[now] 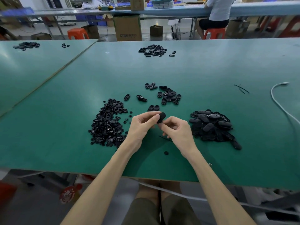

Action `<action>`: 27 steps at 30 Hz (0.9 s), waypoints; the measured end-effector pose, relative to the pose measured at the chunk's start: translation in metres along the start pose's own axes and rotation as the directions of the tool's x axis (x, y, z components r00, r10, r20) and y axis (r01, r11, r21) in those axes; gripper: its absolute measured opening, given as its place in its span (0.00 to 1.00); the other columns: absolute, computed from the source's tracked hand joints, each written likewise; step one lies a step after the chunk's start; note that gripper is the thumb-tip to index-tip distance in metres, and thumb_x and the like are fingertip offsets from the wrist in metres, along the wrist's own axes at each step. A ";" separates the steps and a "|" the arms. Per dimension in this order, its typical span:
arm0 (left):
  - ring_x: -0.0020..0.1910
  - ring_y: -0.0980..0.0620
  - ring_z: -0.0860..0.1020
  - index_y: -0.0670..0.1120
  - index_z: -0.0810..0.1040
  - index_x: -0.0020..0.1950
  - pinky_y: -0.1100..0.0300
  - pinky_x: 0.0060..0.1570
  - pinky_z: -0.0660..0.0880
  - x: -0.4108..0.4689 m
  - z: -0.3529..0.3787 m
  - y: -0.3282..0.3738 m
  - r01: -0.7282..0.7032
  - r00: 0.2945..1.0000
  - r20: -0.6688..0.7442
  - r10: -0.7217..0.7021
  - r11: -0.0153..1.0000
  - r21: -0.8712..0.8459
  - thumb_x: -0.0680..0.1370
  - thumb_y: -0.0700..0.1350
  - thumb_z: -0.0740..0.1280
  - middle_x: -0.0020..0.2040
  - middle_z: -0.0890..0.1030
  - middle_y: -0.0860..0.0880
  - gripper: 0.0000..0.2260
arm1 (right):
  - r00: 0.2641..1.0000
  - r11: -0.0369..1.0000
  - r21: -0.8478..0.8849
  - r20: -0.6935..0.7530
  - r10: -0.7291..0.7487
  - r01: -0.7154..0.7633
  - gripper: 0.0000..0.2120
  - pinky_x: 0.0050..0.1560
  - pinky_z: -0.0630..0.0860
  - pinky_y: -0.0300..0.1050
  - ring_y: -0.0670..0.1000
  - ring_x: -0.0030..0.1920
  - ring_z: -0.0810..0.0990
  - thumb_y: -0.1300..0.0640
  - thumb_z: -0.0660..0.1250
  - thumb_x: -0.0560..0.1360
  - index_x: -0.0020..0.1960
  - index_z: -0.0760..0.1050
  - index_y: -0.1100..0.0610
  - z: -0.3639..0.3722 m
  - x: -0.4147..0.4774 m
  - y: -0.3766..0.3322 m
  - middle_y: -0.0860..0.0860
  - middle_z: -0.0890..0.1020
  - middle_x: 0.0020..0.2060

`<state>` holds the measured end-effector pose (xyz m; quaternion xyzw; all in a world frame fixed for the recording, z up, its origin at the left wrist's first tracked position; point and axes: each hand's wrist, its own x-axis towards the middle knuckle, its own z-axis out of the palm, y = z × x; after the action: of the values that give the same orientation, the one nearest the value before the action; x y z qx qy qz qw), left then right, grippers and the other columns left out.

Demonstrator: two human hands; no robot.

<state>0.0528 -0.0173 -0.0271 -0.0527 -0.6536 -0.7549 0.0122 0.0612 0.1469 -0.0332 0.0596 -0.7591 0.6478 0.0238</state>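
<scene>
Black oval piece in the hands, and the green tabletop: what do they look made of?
Black oval piece, held by left hand and right hand: likely moulded plastic, matte, judging by its smooth rounded edge and the matching pile of shells alongside. Green tabletop: perhaps laminate or rubber mat, with a soft sheen.

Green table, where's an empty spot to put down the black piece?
Bare green table lies between the scattered shells and the far pile, also left of the round-parts pile, and between the shell pile and white cable. Crowded: around the left hand and right hand holding the black piece, between those piles.
</scene>
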 end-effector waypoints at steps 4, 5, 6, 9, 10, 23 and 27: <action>0.59 0.47 0.84 0.45 0.87 0.58 0.58 0.61 0.79 -0.001 0.001 0.001 -0.010 0.998 0.055 0.010 1.000 0.000 0.80 0.40 0.71 0.56 0.87 0.46 0.08 | 1.000 1.000 -0.012 0.008 -0.010 0.010 0.05 0.36 0.75 0.39 0.48 0.32 0.81 0.59 0.75 0.77 0.42 0.82 0.55 0.000 0.000 0.000 0.50 0.84 0.32; 0.59 0.47 0.84 0.45 0.87 0.58 0.58 0.61 0.79 -0.001 0.001 0.000 -0.010 0.998 0.060 0.010 1.000 0.005 0.80 0.40 0.71 0.56 0.87 0.45 0.08 | 1.000 1.000 -0.012 0.010 -0.009 0.009 0.06 0.35 0.75 0.39 0.48 0.32 0.81 0.60 0.75 0.77 0.42 0.82 0.54 0.000 0.000 0.001 0.49 0.84 0.31; 0.59 0.47 0.84 0.45 0.87 0.58 0.59 0.60 0.79 -0.001 0.001 0.000 -0.010 0.998 0.063 0.010 1.000 0.012 0.80 0.39 0.70 0.56 0.87 0.46 0.08 | 1.000 1.000 -0.012 0.012 -0.010 0.010 0.07 0.35 0.75 0.38 0.47 0.32 0.81 0.60 0.75 0.77 0.41 0.82 0.53 0.001 0.000 0.001 0.49 0.84 0.31; 0.58 0.48 0.84 0.45 0.87 0.57 0.60 0.59 0.79 -0.001 0.001 0.000 -0.016 0.998 0.066 0.014 1.000 0.024 0.80 0.38 0.70 0.56 0.87 0.46 0.09 | 1.000 1.000 -0.005 0.020 -0.015 0.015 0.09 0.34 0.74 0.34 0.45 0.31 0.82 0.60 0.75 0.77 0.40 0.82 0.51 0.002 -0.001 0.000 0.48 0.84 0.32; 0.58 0.48 0.84 0.45 0.87 0.57 0.60 0.59 0.79 -0.001 0.001 0.000 -0.017 0.998 0.066 0.015 1.000 0.024 0.80 0.37 0.70 0.55 0.87 0.46 0.09 | 1.000 1.000 -0.010 0.022 -0.017 0.017 0.09 0.34 0.74 0.34 0.45 0.31 0.82 0.60 0.75 0.77 0.40 0.81 0.51 0.002 -0.001 -0.001 0.48 0.84 0.32; 0.48 0.52 0.83 0.48 0.87 0.56 0.65 0.45 0.76 -0.002 0.000 0.003 -0.036 0.999 0.030 0.034 0.997 0.068 0.79 0.40 0.72 0.51 0.87 0.46 0.08 | 0.993 0.989 0.147 -0.115 0.024 -0.007 0.01 0.32 0.74 0.38 0.47 0.33 0.81 0.56 0.70 0.82 0.52 0.79 0.53 0.001 0.001 0.000 0.48 0.87 0.42; 0.44 0.53 0.81 0.47 0.87 0.56 0.66 0.39 0.73 -0.002 0.002 0.001 -0.041 0.998 0.051 0.035 0.991 0.126 0.79 0.40 0.72 0.47 0.87 0.46 0.08 | 0.995 0.991 0.132 -0.095 0.002 0.010 0.06 0.32 0.73 0.38 0.47 0.34 0.80 0.57 0.68 0.83 0.49 0.80 0.56 -0.001 0.000 0.001 0.51 0.88 0.39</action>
<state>0.0547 -0.0156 -0.0258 -0.0826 -0.6995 -0.7097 0.0140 0.0608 0.1483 -0.0339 0.0318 -0.7125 0.6986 0.0572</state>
